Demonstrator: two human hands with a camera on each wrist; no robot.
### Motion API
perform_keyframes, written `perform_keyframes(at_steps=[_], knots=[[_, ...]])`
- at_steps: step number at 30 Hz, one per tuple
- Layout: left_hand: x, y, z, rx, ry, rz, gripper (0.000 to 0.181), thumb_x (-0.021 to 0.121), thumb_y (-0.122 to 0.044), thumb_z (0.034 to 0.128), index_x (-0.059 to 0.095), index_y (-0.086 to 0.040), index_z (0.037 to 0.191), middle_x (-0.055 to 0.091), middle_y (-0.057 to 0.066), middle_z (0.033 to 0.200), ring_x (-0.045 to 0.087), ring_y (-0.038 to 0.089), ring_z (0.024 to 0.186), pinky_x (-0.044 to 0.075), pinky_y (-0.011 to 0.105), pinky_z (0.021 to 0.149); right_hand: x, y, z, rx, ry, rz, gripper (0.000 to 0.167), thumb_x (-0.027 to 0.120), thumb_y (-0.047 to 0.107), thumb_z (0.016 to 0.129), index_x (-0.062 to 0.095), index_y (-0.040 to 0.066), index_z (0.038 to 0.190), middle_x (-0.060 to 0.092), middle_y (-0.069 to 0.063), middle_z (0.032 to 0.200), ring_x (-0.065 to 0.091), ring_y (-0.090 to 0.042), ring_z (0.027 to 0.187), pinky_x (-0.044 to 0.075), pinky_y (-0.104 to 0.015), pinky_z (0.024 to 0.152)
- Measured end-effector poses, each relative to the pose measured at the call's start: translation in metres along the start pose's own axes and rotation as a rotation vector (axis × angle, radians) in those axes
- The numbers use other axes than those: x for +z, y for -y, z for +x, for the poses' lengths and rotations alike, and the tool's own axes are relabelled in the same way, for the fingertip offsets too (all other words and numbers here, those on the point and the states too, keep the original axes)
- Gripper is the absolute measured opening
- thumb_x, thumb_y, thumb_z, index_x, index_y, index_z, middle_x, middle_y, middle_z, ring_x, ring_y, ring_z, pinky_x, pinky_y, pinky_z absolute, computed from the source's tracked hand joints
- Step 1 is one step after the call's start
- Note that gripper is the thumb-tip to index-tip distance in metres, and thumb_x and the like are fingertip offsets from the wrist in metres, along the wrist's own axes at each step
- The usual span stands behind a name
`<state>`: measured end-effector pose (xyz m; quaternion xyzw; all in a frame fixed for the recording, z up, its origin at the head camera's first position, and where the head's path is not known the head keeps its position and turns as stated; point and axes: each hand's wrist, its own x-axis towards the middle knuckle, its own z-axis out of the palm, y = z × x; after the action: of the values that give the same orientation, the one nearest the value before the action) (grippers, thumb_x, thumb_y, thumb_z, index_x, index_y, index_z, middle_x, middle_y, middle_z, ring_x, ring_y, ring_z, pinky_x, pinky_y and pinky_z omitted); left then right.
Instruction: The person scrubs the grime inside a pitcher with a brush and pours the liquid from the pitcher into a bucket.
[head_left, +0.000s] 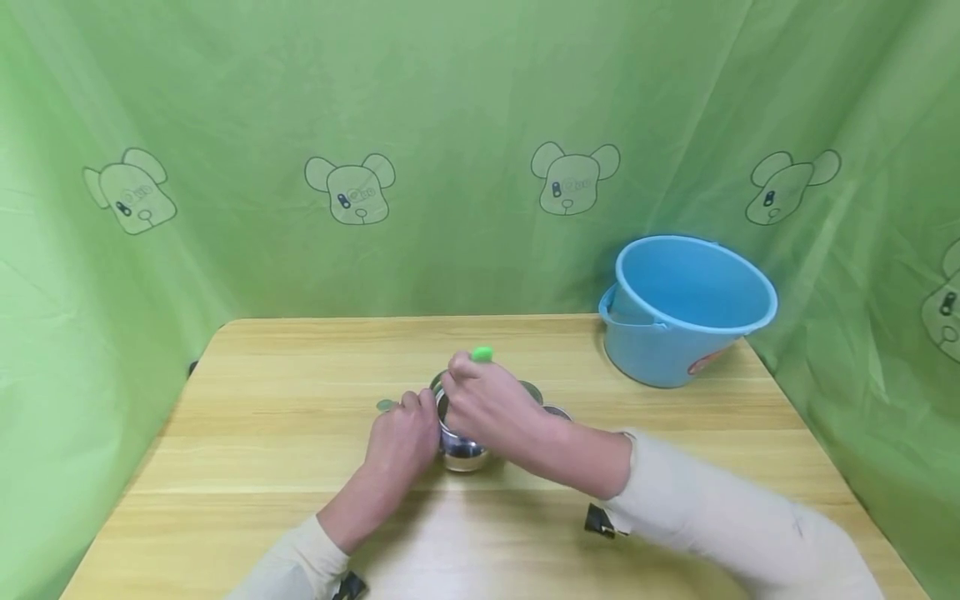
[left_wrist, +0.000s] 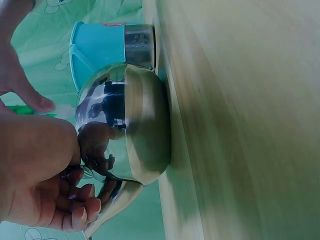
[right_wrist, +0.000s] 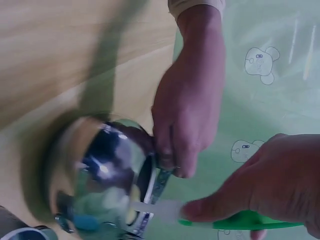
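A shiny metal teapot [head_left: 462,454] stands on the table, its spout [left_wrist: 117,205] pointing left. My left hand [head_left: 405,429] grips it at the upper edge beside the spout, with curled fingers seen in the left wrist view. My right hand [head_left: 491,404] holds a cleaning brush with a green-and-white handle [right_wrist: 240,222]. The brush's white neck [right_wrist: 167,210] slants down into the teapot's opening. Something yellowish shows at its lower end in the right wrist view, but the rest of the head is hidden inside the pot.
Just right of the teapot stands a small metal cup [left_wrist: 140,45], mostly behind my right wrist in the head view. A round, shiny lid-like piece [head_left: 531,390] lies behind it. At the back right is a blue bucket [head_left: 648,354]. Black clips [head_left: 598,521] are near my forearms.
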<state>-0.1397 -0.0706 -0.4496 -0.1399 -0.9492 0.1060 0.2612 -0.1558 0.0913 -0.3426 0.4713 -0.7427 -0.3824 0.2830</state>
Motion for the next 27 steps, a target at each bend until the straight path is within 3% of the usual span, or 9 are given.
perform_keyframes(at_steps=[3, 6, 10, 17, 22, 27], knots=[[0.0, -0.001, 0.0, -0.005, 0.0, -0.005, 0.021, 0.063, -0.016, 0.0958, 0.05, -0.007, 0.081, 0.045, 0.001, 0.061, 0.038, 0.008, 0.044, 0.038, 0.02, 0.033, -0.002, -0.007, 0.007, -0.046, 0.071, 0.049, 0.011, 0.081, 0.034, 0.083, 0.073, 0.028, 0.079, 0.071, 0.009, 0.084, 0.056, -0.014, 0.08, 0.037, -0.03, 0.09], [0.0, -0.001, 0.0, -0.01, 0.007, -0.012, 0.021, 0.063, -0.016, 0.0959, 0.05, -0.007, 0.083, 0.046, 0.001, 0.062, 0.04, 0.009, 0.044, 0.039, 0.021, 0.033, 0.001, -0.014, 0.011, -0.048, 0.086, 0.093, 0.012, 0.083, 0.039, 0.082, 0.076, 0.029, 0.084, 0.074, 0.011, 0.089, 0.06, -0.012, 0.081, 0.038, -0.029, 0.089], [0.0, -0.002, 0.001, -0.01, 0.015, -0.021, 0.02, 0.063, -0.016, 0.0953, 0.051, -0.006, 0.083, 0.047, 0.002, 0.063, 0.042, 0.01, 0.044, 0.04, 0.021, 0.033, 0.009, -0.023, 0.012, -0.022, 0.068, 0.192, 0.01, 0.084, 0.035, 0.082, 0.076, 0.029, 0.081, 0.074, 0.012, 0.088, 0.063, -0.01, 0.081, 0.038, -0.028, 0.087], [0.0, -0.002, 0.001, 0.001, 0.024, -0.013, 0.018, 0.064, -0.015, 0.0928, 0.052, -0.004, 0.085, 0.048, 0.003, 0.063, 0.044, 0.01, 0.044, 0.042, 0.022, 0.034, 0.021, -0.033, 0.008, -0.008, 0.115, 0.386, 0.011, 0.086, 0.027, 0.08, 0.076, 0.025, 0.084, 0.074, 0.008, 0.093, 0.065, -0.014, 0.086, 0.04, -0.03, 0.085], [-0.001, -0.002, 0.0, -0.001, 0.037, -0.023, 0.018, 0.064, -0.015, 0.0931, 0.052, -0.004, 0.086, 0.049, 0.004, 0.064, 0.044, 0.011, 0.044, 0.043, 0.022, 0.034, 0.031, -0.033, 0.003, 0.029, 0.064, 0.486, 0.007, 0.082, 0.022, 0.082, 0.075, 0.021, 0.08, 0.07, 0.007, 0.086, 0.059, -0.015, 0.079, 0.039, -0.031, 0.082], [-0.001, -0.002, 0.001, -0.005, 0.052, -0.041, 0.017, 0.063, -0.014, 0.0938, 0.052, -0.003, 0.086, 0.049, 0.004, 0.064, 0.042, 0.011, 0.045, 0.042, 0.022, 0.034, 0.041, -0.027, -0.003, 0.062, -0.071, 0.516, 0.006, 0.08, 0.02, 0.082, 0.076, 0.02, 0.078, 0.066, 0.007, 0.081, 0.056, -0.014, 0.075, 0.041, -0.031, 0.081]])
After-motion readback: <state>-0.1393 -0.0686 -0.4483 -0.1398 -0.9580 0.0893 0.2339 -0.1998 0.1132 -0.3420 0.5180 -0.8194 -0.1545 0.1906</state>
